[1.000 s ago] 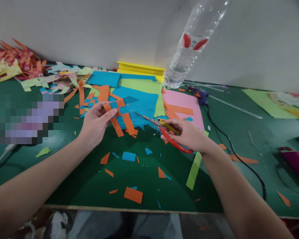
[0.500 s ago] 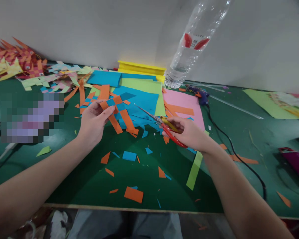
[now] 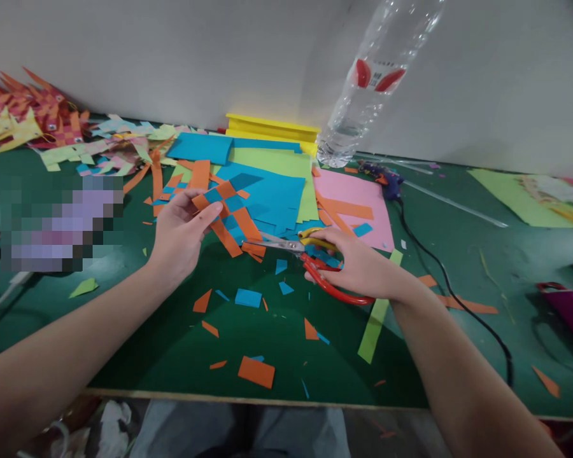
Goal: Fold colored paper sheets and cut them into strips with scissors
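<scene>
Between thumb and fingers, my left hand (image 3: 184, 232) pinches a woven paper piece (image 3: 226, 207) of orange and blue strips, held above the table. Its orange tails slant down to the right. My right hand (image 3: 356, 261) grips scissors (image 3: 293, 245) with one yellow and one red handle. The blades are parted and point left, at the lower orange tail; whether they touch the paper I cannot tell. Behind the woven piece lie blue paper sheets (image 3: 267, 194). Below both hands are scattered cut scraps, among them a blue rectangle (image 3: 248, 298) and an orange rectangle (image 3: 256, 373).
A clear plastic bottle (image 3: 363, 108) leans against the wall. Right of the pink sheet (image 3: 353, 197) lies a glue gun (image 3: 384, 180) with a black cord. Folded paper fish (image 3: 33, 117) and paper strips (image 3: 119, 149) lie at the back left. A blurred device (image 3: 67, 229) is on the left.
My right hand has brought the scissors down and left toward the orange tails, and the blades have parted wider. My left hand and the woven paper have hardly moved.
</scene>
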Tool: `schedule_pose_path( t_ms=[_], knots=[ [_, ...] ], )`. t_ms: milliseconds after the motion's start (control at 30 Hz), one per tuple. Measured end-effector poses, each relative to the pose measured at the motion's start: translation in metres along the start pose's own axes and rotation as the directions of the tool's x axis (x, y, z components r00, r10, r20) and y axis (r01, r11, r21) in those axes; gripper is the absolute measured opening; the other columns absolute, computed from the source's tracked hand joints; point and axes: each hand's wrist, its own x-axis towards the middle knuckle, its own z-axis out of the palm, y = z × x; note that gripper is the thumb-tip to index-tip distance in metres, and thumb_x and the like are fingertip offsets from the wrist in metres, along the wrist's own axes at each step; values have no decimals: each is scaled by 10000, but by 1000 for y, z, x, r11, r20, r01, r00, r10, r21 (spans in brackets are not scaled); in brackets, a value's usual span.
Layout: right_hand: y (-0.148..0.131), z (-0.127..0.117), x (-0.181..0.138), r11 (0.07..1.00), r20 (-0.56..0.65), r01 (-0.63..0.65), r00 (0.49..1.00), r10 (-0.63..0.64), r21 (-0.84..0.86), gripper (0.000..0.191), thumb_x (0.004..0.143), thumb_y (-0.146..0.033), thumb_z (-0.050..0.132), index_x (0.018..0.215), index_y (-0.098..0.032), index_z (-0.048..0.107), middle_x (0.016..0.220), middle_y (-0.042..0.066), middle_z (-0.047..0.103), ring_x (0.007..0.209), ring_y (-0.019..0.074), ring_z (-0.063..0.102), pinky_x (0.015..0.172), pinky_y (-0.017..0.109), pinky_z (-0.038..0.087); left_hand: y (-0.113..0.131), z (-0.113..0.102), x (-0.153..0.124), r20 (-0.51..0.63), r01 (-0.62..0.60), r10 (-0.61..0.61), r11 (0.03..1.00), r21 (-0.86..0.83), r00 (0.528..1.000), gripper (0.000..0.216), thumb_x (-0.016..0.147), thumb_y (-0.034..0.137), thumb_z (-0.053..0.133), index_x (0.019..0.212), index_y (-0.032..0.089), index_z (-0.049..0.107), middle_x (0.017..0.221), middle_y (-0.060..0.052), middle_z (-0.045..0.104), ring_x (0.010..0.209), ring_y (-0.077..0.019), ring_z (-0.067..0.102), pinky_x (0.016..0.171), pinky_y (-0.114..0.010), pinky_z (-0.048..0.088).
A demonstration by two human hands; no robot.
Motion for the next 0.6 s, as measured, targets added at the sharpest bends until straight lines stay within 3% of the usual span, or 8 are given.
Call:
schedule_pose_path(
  t_ms=[367,600],
  knots=[
    [-4,-1,-1,998,-18,3,1000,-4,-56,482,727,-428,693,1179,-262,664,1250,69,663,1197,304,588,964,469,530,-2,0,-1,21,50,-50,999,-9,999,298,630,224,869,839,222,657,806,10,704,729,-153,694,594,-238,587],
    [-3,-2,0,999,-23,-5,1000,3,-52,448,712,-419,716,1129,-256,714,1207,52,700,1027,280,676,854,414,575,-2,1,-1,24,55,-55,998,-10,998,296,628,211,867,820,212,643,757,21,691,694,-130,679,559,-209,568]
  ],
)
